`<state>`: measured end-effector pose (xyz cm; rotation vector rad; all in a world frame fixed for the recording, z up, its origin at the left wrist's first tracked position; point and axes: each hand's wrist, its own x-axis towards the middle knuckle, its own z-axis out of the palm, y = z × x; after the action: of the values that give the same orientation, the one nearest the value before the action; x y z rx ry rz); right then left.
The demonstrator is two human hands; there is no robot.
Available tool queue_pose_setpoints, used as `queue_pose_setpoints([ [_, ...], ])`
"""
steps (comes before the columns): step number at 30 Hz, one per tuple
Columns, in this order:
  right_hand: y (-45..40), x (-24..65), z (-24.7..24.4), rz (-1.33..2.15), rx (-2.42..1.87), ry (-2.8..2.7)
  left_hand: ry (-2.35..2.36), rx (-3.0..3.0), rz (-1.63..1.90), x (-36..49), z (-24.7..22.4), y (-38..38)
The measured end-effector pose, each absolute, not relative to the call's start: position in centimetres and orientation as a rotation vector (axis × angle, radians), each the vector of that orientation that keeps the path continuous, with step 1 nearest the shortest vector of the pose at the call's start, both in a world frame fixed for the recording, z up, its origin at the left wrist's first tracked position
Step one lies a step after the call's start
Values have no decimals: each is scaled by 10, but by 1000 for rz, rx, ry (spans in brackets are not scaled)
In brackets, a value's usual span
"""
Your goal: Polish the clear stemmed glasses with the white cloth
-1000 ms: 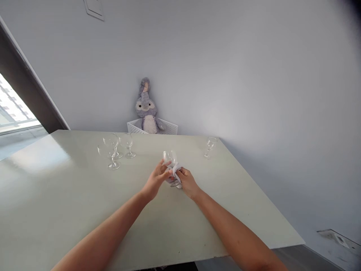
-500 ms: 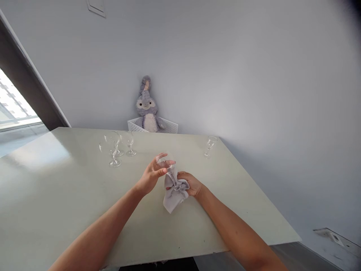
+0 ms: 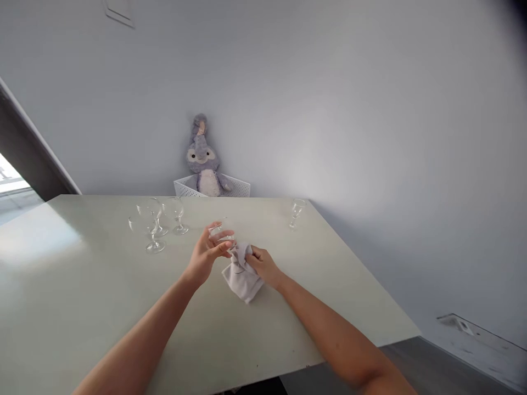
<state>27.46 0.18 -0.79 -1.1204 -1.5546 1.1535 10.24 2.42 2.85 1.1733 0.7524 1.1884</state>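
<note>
"Stemmed glass point(image 3: 224, 229): was held where, exactly?"

"Just beyond the cloth point(image 3: 242, 280) and slightly to its left, tilted, with the stem slanting down toward the folds. Could not make out the foot."

"And the left hand point(image 3: 205, 255)?"

"Was curled round the bowl, up and to the left of the cloth, with the thumb on the near side. Showed partly through the clear wall, at the fingers."

"And the right hand point(image 3: 264, 265)?"

"Was pinching a bunched fold at the right side of the cloth, with a narrow grip. Could not tell about the lower corner: resting on the table point(image 3: 102, 296) or hanging just above."

"Noticed anything else?"

"Counted three glasses point(image 3: 155, 246), upright and close together, well to the left of the cloth and farther back. Saw a lone glass point(image 3: 297, 208) too, upright, beyond the cloth to the right. Spotted a plush toy point(image 3: 203, 162) in a white perforated basket point(image 3: 239, 188), farthest back from the cloth, behind the table."
</note>
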Motion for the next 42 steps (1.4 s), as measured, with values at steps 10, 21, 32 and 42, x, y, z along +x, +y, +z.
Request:
queue_pose_setpoints([
  [10,-31,253,-3,500,-1044,-2313,978,1132,1729,102,36,23],
  [21,-5,273,-9,403,-1361,-1895,761,1456,1413,136,17,-9],
  [32,91,357,-26,250,-1998,-1559,1136,1416,1306,135,-28,20],
  [42,124,395,-43,245,-2114,-1421,1129,1247,1332,132,-40,28],
])
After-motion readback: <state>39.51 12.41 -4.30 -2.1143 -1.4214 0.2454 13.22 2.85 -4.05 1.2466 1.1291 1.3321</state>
